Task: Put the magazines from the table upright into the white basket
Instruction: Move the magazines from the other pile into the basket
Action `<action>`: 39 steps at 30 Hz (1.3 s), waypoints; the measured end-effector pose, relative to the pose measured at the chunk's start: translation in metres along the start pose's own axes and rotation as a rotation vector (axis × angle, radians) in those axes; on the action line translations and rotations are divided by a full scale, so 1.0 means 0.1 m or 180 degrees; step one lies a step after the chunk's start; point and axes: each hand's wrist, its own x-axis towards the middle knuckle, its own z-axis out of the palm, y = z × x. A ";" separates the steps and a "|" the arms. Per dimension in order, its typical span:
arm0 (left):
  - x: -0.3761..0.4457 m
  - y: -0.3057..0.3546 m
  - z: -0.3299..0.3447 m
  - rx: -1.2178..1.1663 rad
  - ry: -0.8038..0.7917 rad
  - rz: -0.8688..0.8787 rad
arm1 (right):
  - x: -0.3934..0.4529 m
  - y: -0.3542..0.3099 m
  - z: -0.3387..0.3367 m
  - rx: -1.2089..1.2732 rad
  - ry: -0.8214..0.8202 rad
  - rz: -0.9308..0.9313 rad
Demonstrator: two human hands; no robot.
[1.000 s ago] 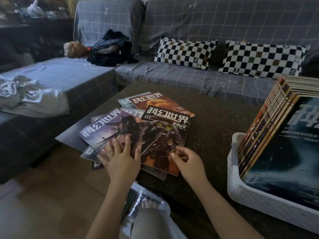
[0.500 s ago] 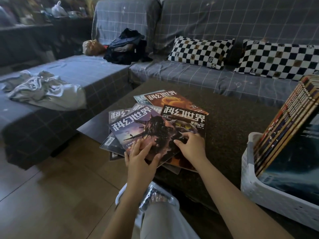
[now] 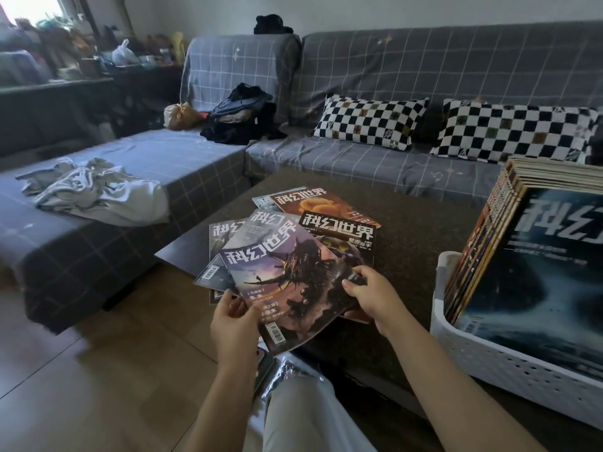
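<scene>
- Both hands are on the purple-cover magazine [image 3: 287, 288] at lower centre of the frame, its near edge lifted clear of the pile and hanging out past the table's near edge.
- Left hand [image 3: 233, 324] grips the magazine's lower-left edge, thumb curled over the cover, the other fingers tucked out of sight underneath.
- Right hand [image 3: 375, 298] pinches the right edge, fingers curled onto the cover near the dark creature art.
- Beneath it the loose magazines [image 3: 329, 223] fan out flat across the left part of the dark table [image 3: 417, 243], their far corners pointing toward upper centre; a couple of corners overhang the table's left edge above the wooden floor [image 3: 98, 370].
- There's bare tabletop between that pile and the white basket [image 3: 496, 363], which sits at the right edge of the frame on the table's near right part.
- In the basket a row of magazines [image 3: 522, 256] stands leaning left, spines toward the pile, rising well above the rim; a sliver of gap shows between the leftmost spine and the basket's left wall.
- Behind the table runs the grey checked sofa [image 3: 424, 76] across the top of the frame, close along the table's far edge.
</scene>
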 end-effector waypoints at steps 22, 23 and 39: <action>-1.25 0.65 0.95 -0.0656 -0.2206 0.0825 | -1.49 0.06 -1.61 0.0828 0.0340 -0.1705; -1.29 0.64 1.03 -0.0612 -0.2264 0.0851 | -1.54 0.06 -1.69 0.0791 0.0445 -0.1756; -1.69 0.32 2.15 0.0011 -0.2618 0.0937 | -1.60 0.34 -2.56 0.0705 0.2033 -0.1735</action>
